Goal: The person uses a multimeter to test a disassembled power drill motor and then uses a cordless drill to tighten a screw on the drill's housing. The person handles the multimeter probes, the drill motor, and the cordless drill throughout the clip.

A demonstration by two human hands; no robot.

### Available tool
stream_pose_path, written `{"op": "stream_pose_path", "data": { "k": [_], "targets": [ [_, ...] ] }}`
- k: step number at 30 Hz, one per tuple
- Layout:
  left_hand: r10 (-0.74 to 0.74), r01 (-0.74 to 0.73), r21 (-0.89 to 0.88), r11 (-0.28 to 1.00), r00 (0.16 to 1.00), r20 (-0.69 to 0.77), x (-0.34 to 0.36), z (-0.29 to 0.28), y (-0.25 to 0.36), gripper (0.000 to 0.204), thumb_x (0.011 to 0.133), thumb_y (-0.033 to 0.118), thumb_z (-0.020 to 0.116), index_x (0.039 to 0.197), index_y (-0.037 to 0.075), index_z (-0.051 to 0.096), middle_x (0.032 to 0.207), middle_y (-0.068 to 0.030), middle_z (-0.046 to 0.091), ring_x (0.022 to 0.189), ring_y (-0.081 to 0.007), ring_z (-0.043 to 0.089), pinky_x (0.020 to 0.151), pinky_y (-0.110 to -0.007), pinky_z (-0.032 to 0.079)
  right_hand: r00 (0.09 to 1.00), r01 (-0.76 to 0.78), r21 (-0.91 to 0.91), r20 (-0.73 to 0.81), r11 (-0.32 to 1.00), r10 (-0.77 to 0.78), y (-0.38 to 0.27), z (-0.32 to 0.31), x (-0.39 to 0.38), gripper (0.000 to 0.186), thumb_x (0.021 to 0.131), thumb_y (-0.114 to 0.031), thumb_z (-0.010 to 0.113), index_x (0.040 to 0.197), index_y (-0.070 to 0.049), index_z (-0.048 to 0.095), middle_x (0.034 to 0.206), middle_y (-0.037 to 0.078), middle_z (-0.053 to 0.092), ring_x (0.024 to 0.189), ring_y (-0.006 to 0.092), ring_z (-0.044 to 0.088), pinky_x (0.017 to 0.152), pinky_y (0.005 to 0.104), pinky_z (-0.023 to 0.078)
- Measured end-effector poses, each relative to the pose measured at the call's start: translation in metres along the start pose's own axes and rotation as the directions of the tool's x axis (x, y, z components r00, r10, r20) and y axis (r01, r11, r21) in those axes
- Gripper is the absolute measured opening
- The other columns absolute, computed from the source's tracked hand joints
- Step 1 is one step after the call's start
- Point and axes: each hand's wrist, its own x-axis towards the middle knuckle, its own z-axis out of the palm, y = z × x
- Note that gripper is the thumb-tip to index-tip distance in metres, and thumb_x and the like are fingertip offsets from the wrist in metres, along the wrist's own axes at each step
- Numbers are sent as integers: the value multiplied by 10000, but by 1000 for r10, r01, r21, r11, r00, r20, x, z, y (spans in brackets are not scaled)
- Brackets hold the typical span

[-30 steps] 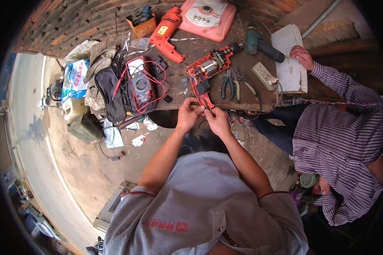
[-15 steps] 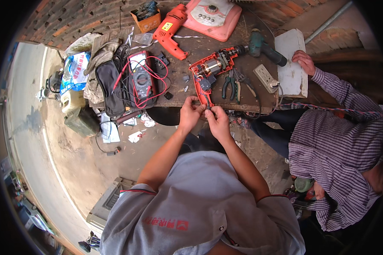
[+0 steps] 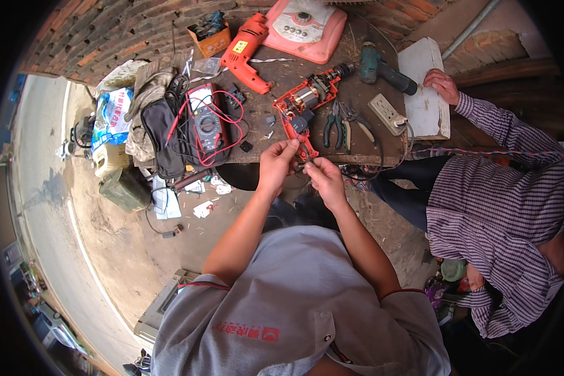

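Note:
An opened drill [image 3: 308,97] lies on the workbench, its orange half-shell showing the motor, wiring and dark switch. The handle end points toward me at the bench's near edge. Just left of that end, my left hand [image 3: 276,165] is closed, thumb and fingers pinched together; what sits between them is too small to make out. On the other side, my right hand [image 3: 326,178] pinches the black power cord [image 3: 301,165] just below the handle. Right of the drill lie dark-handled pliers [image 3: 333,127] and a second pair of pliers [image 3: 361,123].
A red multimeter [image 3: 205,125] with tangled leads rests on the left, beside a black pouch [image 3: 161,135]. Behind are an orange drill [image 3: 244,53] and a pink-white appliance [image 3: 304,28]. At right are a green drill [image 3: 382,70], a power strip [image 3: 388,114] and another person's hand [image 3: 442,86] on a white board.
My left hand has risen slightly, its thumb now higher alongside the handle end. My right hand has shifted a little down and right. The view has tilted slightly.

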Motion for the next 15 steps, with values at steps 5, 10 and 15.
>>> {"op": "stream_pose_path", "data": {
  "k": [5,10,15],
  "targets": [
    [-65,62,86,994,997,32,14,-11,-7,214,970,269,616,1019,68,671,818,23,659,620,-68,563,528,-211,438,992,116,-224,74,968,-102,12,1,-1,135,947,-140,640,839,-70,600,710,-109,493,616,-8,387,527,194,288],
    [-202,242,-239,940,963,181,18,-16,-9,185,1003,218,541,1042,78,655,847,16,681,663,-74,619,569,-223,514,993,80,-659,-14,748,-119,7,-8,1,271,865,-278,717,876,-20,635,760,75,638,703,190,627,671,324,492],
    [-198,233,-205,951,964,177,18,-15,-11,166,1016,176,498,1014,82,635,854,2,678,733,-66,645,571,-211,525,931,152,-757,-107,635,-350,-55,18,-3,418,842,-401,719,930,6,679,880,178,701,797,333,693,715,401,534]
  ]
}}
